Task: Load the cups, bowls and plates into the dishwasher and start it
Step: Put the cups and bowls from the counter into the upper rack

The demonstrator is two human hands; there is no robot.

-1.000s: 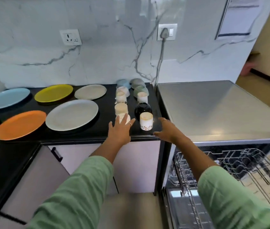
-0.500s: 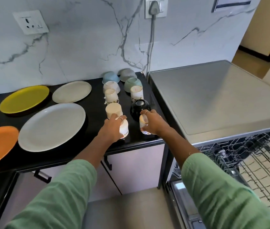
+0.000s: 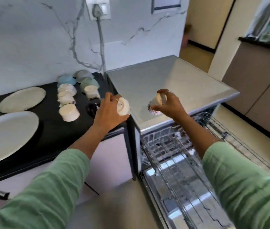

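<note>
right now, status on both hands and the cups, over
Left hand holds a white cup. Right hand holds a patterned cup above the dishwasher top. Upper rack pulled out, nothing blocking.

Views: one only, head-worn, wide-angle.
Facing: forward and down, over both forearms.
Left of frame: black counter (image 3: 51,133) against a marble wall (image 3: 32,38).
Right of frame: dishwasher top (image 3: 172,83), with the open rack (image 3: 188,154) below.
Nearness: close, sleeves fill the bottom edge.

Left fingers (image 3: 109,100) hold a plain white cup (image 3: 123,106), right fingers (image 3: 161,93) a floral-patterned cup (image 3: 155,104); sleeves (image 3: 246,176) green.
</note>
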